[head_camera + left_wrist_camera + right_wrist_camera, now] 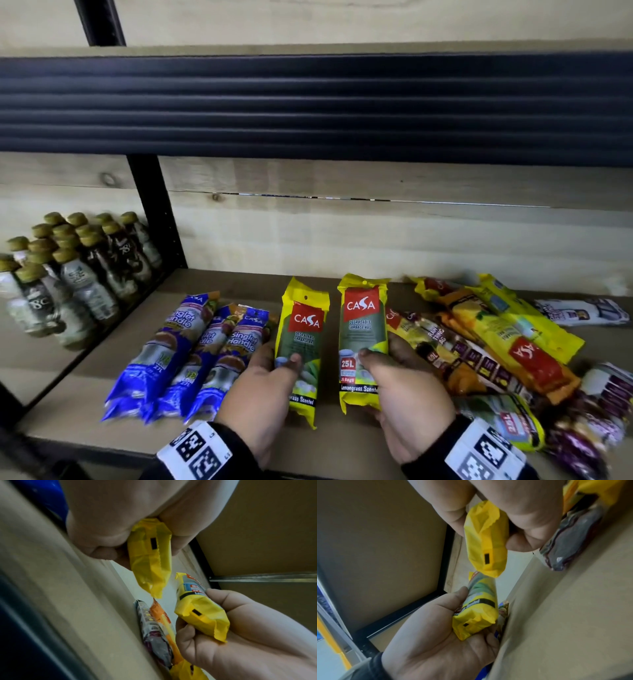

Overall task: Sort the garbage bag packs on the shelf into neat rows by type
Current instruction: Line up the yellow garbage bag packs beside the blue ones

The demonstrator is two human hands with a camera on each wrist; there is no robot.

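Observation:
Two yellow CASA degradable garbage bag packs stand side by side above the wooden shelf (85, 380). My left hand (270, 380) grips the left yellow pack (303, 329), thumb on its front; the left wrist view shows that pack's back (150, 559). My right hand (394, 373) grips the right yellow pack (363, 329), seen from below in the right wrist view (485, 543). Three blue Singlet Handle packs (191, 346) lie in a row just left of my left hand. A mixed heap of yellow, orange and purple packs (496, 346) lies to the right.
Several green-capped bottles (68, 270) stand in the neighbouring bay at the left, behind a black upright post (154, 209). The dark edge of the upper shelf (308, 106) hangs overhead. A white pack (582, 311) lies at the far right by the wooden back wall.

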